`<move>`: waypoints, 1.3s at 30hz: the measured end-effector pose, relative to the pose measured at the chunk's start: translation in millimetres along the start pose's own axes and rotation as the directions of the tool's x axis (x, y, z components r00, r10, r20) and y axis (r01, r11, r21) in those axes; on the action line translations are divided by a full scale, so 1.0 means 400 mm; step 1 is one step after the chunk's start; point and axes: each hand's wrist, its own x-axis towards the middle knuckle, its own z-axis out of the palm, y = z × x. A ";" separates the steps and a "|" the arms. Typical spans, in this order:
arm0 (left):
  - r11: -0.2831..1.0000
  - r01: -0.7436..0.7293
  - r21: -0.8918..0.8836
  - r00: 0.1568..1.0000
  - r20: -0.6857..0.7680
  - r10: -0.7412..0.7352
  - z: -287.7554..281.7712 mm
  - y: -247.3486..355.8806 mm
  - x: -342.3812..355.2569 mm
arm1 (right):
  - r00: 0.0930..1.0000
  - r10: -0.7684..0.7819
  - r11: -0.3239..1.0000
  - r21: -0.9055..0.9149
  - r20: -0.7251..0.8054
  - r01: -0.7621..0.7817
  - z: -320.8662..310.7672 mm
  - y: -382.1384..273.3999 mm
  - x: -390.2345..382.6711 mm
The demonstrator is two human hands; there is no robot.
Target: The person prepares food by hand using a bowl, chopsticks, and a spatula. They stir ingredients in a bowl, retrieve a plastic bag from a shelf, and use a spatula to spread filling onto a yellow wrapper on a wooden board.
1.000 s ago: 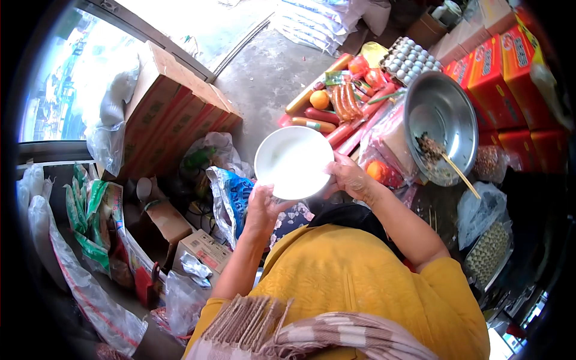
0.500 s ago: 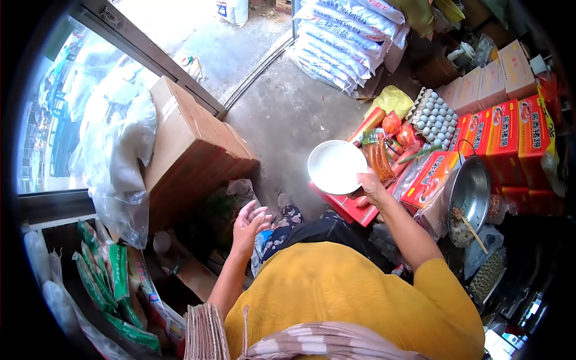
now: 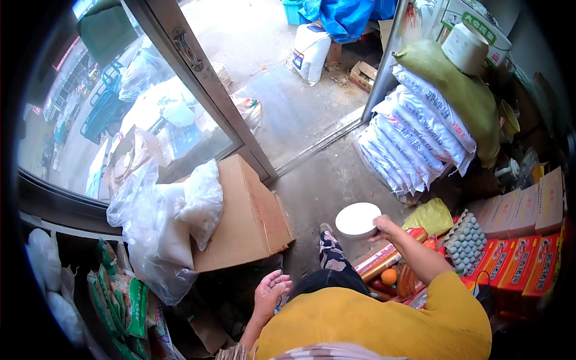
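My right hand (image 3: 384,228) grips the near right rim of a white round bowl (image 3: 355,217), held out over the concrete floor (image 3: 309,183). My left hand (image 3: 273,291) is raised beside my waist, with loosely curled fingers apart and holding nothing. Below and right of the bowl lie packaged sausages (image 3: 403,279), an orange (image 3: 389,276) and a yellow plastic bag (image 3: 432,217), beside a tray of pale eggs (image 3: 463,243). My leg (image 3: 331,252) in floral trousers shows stepping between the goods and a large cardboard box (image 3: 246,228).
An open doorway with a metal threshold (image 3: 318,144) leads outside, where a white sack (image 3: 311,51) and blue tarp (image 3: 336,18) lie. Stacked white sacks (image 3: 408,138) stand right of it, a glass door (image 3: 126,96) left. Red boxes (image 3: 519,267) line the right; green packets (image 3: 117,306) fill the lower left.
My left hand has let go of the bowl, which my right hand now carries farther forward. The view has swung toward the doorway, bringing more of the outside into sight.
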 end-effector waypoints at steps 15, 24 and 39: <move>0.908 -0.241 -0.343 0.966 -0.176 0.190 0.224 0.232 0.152 | 0.373 -0.921 0.390 0.316 0.116 0.865 0.453 -1.593 -0.164; 0.967 -0.198 -0.158 0.957 0.181 0.225 0.253 0.370 0.311 | 0.647 -0.721 0.689 0.153 0.250 0.709 0.193 -0.915 -0.263; 0.964 0.213 0.160 0.678 0.687 -0.264 0.302 0.110 0.091 | 0.750 -0.644 0.698 0.285 -0.150 0.656 0.064 0.104 -0.716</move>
